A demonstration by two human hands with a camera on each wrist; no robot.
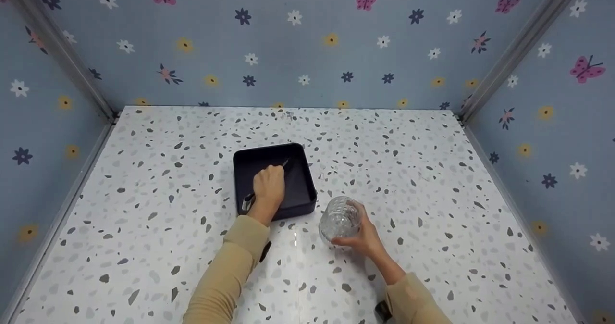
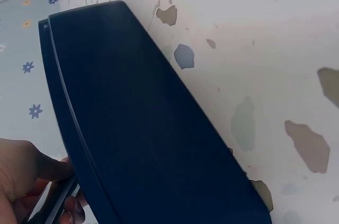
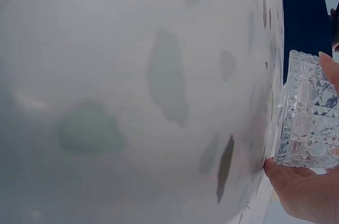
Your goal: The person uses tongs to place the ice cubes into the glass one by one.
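Observation:
Over a dark, square, open-topped tray (image 1: pixel 300 207), my left hand (image 1: pixel 269 184) grips a slim dark tool with a shiny end (image 1: pixel 248 202). Its thin far end points up and right across the tray; its exact kind is hard to make out. From the left wrist view, the tray's outer wall (image 2: pixel 127 107) fills the middle, and the fingers curl round the dark, glossy tool (image 2: pixel 55 200) beyond the rim. My right hand (image 1: pixel 360 235) holds a clear cut-glass tumbler (image 1: pixel 340 218), right of the tray. Thumb and fingers clasp the tumbler (image 3: pixel 307 113) from opposite sides, low by the table.
A white speckled table (image 1: pixel 408 170) spreads under everything. Blue patterned panels stand round it, one at the back (image 1: pixel 307 40) and one on each side, with grey metal posts (image 1: pixel 523 45) at the corners.

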